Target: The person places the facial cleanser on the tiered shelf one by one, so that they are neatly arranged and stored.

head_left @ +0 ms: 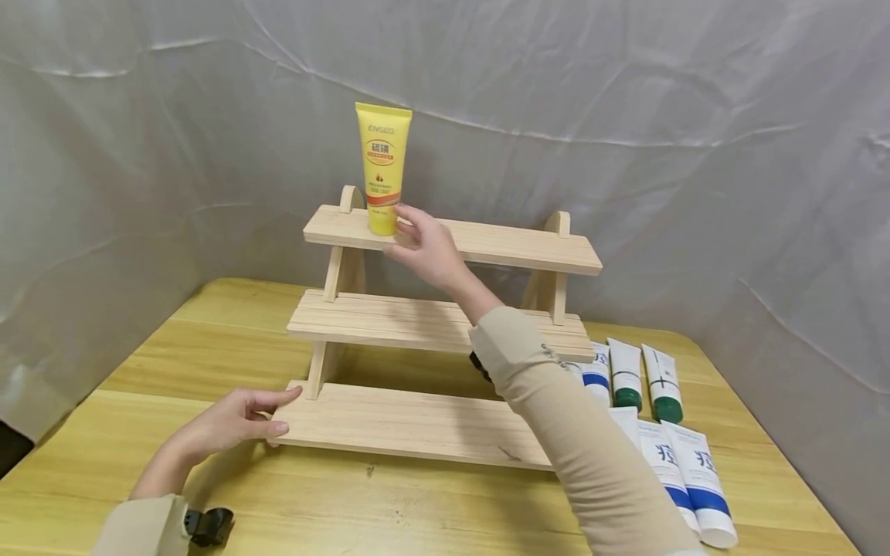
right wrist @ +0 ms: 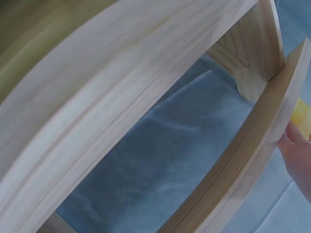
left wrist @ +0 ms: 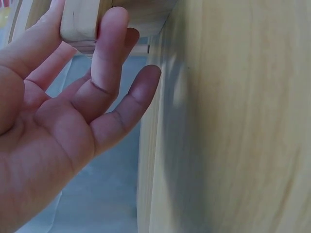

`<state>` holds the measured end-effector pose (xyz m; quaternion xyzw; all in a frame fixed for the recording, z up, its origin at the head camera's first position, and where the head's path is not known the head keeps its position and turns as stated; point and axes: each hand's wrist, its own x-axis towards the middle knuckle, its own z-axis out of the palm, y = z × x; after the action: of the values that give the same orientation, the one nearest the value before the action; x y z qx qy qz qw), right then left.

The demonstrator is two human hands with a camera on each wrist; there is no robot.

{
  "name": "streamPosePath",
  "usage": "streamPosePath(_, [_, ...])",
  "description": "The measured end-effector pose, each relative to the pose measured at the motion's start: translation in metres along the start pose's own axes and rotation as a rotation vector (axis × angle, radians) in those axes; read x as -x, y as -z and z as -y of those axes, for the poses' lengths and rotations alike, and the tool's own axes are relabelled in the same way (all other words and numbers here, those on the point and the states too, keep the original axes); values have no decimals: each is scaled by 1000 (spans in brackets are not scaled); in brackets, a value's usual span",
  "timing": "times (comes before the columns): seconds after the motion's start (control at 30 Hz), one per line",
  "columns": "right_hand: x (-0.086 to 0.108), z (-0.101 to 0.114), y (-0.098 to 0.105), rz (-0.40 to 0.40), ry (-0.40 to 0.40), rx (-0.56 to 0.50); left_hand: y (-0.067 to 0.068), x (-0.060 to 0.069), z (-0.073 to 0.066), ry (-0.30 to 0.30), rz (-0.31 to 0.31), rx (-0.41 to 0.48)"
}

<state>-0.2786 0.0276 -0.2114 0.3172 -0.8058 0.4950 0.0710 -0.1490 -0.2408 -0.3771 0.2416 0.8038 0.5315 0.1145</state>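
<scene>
A three-tier wooden display stand (head_left: 410, 421) stands on the table. My left hand (head_left: 239, 421) grips the left end of its bottom shelf; in the left wrist view the hand's (left wrist: 63, 116) fingers lie about the shelf end (left wrist: 80, 22). On the left part of the top shelf a yellow tube (head_left: 384, 158) stands upright on its cap. At the tube's lower right side is my right hand (head_left: 434, 251), a fingertip touching it and the thumb by the shelf's front edge. The right wrist view shows only part of this hand (right wrist: 299, 160) and the yellow tube (right wrist: 302, 116).
Right of the stand, white tubes with blue bands (head_left: 684, 471) lie on the wooden table (head_left: 278, 510). Behind them lie two white tubes with green caps (head_left: 626, 371). A grey cloth (head_left: 626, 116) hangs behind and around the table.
</scene>
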Motion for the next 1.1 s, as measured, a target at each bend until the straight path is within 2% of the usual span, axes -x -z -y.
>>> streamPosePath(0.1, [2, 0, 1, 9, -22, 69, -1, -1, 1, -2, 4, 8])
streamPosePath(0.2, [5, -1, 4, -21, -29, 73, -1, -1, 1, 3, 6, 13])
streamPosePath(0.57, [17, -6, 19, -106, 34, -50, 0, -4, 3, 15, 6, 3])
streamPosePath(0.9, [33, -21, 34, -184, 105, -77, 4, -2, 8, -19, 12, -4])
streamPosePath(1.1, [45, -24, 44, -194, 129, -87, 6, -3, 9, 1, 17, 5])
